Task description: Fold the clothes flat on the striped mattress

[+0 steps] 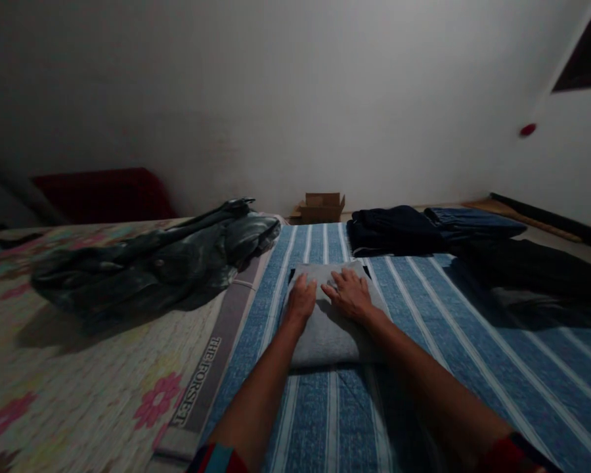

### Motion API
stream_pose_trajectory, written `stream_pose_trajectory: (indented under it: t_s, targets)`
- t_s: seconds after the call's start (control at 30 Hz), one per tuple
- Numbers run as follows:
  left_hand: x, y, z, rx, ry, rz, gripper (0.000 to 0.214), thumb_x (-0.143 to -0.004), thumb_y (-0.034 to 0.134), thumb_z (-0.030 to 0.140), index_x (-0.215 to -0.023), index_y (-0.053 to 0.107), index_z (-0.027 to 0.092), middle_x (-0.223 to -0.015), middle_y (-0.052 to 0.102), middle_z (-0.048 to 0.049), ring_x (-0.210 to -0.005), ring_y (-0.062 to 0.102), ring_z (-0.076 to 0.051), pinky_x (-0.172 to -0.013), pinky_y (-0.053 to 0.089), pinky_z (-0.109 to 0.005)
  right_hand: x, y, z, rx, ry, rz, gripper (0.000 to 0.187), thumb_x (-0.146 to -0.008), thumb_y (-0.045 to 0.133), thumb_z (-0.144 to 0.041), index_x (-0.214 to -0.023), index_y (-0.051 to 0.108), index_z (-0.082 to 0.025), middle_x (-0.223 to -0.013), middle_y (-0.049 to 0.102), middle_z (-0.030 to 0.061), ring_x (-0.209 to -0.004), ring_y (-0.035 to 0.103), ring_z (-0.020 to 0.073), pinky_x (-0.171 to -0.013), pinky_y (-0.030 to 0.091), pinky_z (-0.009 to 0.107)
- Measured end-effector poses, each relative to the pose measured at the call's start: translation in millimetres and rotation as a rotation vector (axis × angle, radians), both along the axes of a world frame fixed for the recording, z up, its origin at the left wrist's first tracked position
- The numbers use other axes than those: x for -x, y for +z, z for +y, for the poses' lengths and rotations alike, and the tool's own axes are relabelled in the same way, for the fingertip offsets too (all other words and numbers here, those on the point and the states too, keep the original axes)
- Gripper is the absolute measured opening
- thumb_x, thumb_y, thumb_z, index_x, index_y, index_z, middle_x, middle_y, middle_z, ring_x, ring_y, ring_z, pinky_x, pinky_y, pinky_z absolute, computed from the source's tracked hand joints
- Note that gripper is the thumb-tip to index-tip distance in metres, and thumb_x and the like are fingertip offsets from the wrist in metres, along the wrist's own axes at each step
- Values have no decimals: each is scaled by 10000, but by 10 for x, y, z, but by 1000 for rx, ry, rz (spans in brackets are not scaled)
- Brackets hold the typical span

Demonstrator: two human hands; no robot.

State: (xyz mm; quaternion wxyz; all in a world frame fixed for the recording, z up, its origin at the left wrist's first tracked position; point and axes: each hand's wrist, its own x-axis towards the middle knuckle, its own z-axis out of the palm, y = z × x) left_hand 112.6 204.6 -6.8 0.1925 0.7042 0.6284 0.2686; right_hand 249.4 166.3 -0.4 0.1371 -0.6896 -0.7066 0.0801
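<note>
The fingers of the left hand (301, 297) lie spread and flat, palm down, on the upper half of a folded grey soft-knit garment (331, 328); they grip nothing, only press. The fingers of the right hand (350, 293) are likewise open and splayed, flat on the same cloth just beside the left, the two hands nearly touching at the thumbs. Both forearms run back toward the camera, each with a red-edged sleeve at the bottom of the view.

The grey garment sits as a compact rectangle in the middle of a blue sheet with white stripes (473, 368), square to the stripes, with a dark edge of something showing at its far corners. By its look it is soft, light and limp, several layers thick: it should give under the palms and hold its fold only while supported. A sound hold would probably be under the near folded edge or at both sides together, since a lift by one corner would likely let the layers slide apart.

Beyond it, well apart, lie a folded dark navy garment (391, 230) and folded blue jeans (473, 222), with more dark cloth (536, 269) at the right. To the left, on a pale floral sheet (79, 381), lies a crumpled dark grey-green jacket (167, 259). A small brown cardboard box (321, 207) stands by the white wall (276, 98)
</note>
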Motion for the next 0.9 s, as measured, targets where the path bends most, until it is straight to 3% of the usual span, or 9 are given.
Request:
stream_pose_trajectory:
  t_s: [0.2, 0.3, 0.4, 0.5, 0.8, 0.9]
  targets:
    - [466, 77, -164, -41, 93, -82, 358, -857, 452, 237, -1158, 612, 129, -1199, 640, -101, -1138, 570, -204, -992, 400, -303, 400, 72, -687, -98, 434, -36, 756, -774, 535, -642, -1385, 385, -223, -1442, 368, 165, -1343, 259, 367, -1058, 169, 585]
    - [585, 39, -323, -26, 88, -112, 337, -820, 488, 224, -1097, 646, 115, -1145, 668, -102, -1094, 597, -210, -967, 422, -295, 620, -15, -937, -134, 530, -75, 654, -813, 567, -474, -1377, 391, -195, -1427, 379, 188, -1331, 278, 377, -1051, 198, 605]
    - [642, -13, -440, -8, 87, -144, 314, -793, 513, 215, -1049, 667, 120, -1102, 687, -101, -1066, 612, -215, -958, 429, -301, 747, -126, -1019, -167, 507, -120, 494, -891, 450, -290, -1364, 406, -156, -1393, 412, 213, -1312, 320, 370, -1036, 238, 610]
    - [681, -46, -499, 14, 95, -187, 293, -767, 532, 208, -1003, 684, 123, -1056, 702, -102, -1024, 632, -216, -940, 443, -298, 794, -188, -1017, -205, 482, -146, 436, -925, 365, -223, -1349, 423, -142, -1370, 440, 220, -1299, 345, 366, -1020, 261, 623]
    - [808, -59, -612, 88, 129, -371, 254, -723, 561, 245, -913, 687, 133, -974, 719, -80, -956, 656, -222, -865, 493, -311, 967, -145, -994, -204, 325, -216, 413, -948, 289, -187, -1309, 487, -158, -1335, 492, 212, -1270, 400, 382, -960, 332, 634]
    - [842, -47, -745, 141, 202, -499, 277, -745, 557, 273, -960, 662, 132, -976, 715, -89, -922, 667, -220, -783, 525, -310, 988, -108, -959, -185, 272, -234, 421, -946, 285, -180, -1317, 483, -149, -1323, 496, 233, -1259, 415, 388, -939, 353, 619]
